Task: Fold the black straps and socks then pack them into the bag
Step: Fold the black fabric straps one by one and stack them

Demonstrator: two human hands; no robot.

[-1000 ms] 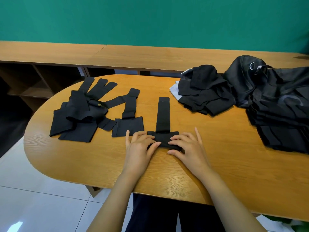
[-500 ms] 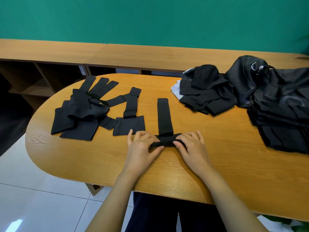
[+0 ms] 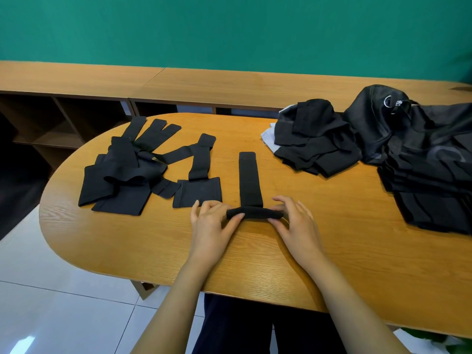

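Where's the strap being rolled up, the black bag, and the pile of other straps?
rolled strap (image 3: 254,213), head view, middle of the roll.
black bag (image 3: 373,118), head view, its rounded top, left of the ring.
strap pile (image 3: 120,198), head view, a wide flap at the front.

Two hands (image 3: 210,227) (image 3: 297,226), one half-rolled strap (image 3: 249,180), one flat strap (image 3: 199,191), one strap heap (image 3: 122,180), one folded pile (image 3: 316,146), one bag (image 3: 429,169).

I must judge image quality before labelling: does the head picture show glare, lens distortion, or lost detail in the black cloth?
Head view: light is soft and even; a glare patch lies on the floor tiles, lower left; counter edges look nearly straight, so distortion is mild; the bag shows little fold detail; the rolled strap is sharp.
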